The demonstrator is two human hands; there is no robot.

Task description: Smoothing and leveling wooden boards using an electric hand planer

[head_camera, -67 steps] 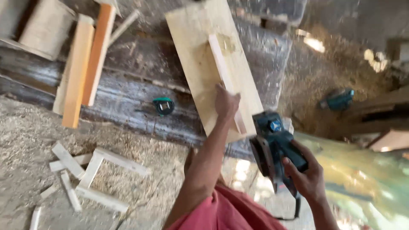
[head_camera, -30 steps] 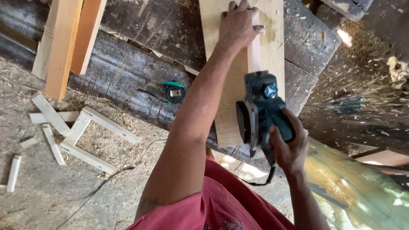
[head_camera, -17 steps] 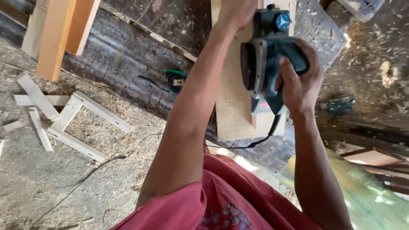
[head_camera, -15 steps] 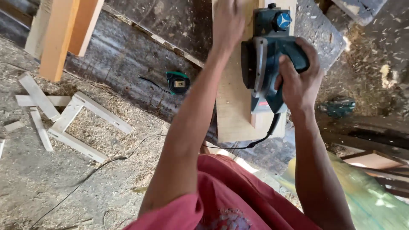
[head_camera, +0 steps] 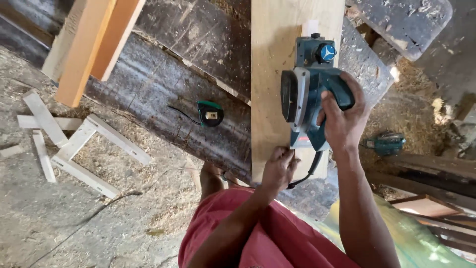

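Observation:
A pale wooden plank (head_camera: pixel 271 74) lies lengthwise on a dark, worn workbench (head_camera: pixel 188 74). A teal electric planer (head_camera: pixel 308 84) rests on a thin wood strip (head_camera: pixel 311 27) on the plank. My right hand (head_camera: pixel 342 119) grips the planer's handle from behind. My left hand (head_camera: pixel 279 167) is closed at the plank's near end, next to the planer's rear and its black cord (head_camera: pixel 305 176). A green tape measure (head_camera: pixel 209 113) lies on the bench, left of the plank.
Two orange-tan boards (head_camera: pixel 96 44) lean across the bench's left end. White wood offcuts (head_camera: pixel 74 144) lie on the sawdust-covered floor at left. Another teal power tool (head_camera: pixel 386 143) lies on the floor at right, near stacked boards (head_camera: pixel 431 203).
My left hand has come back from the plank's far part to its near end. The planer is set down flat on the plank, still in my right hand.

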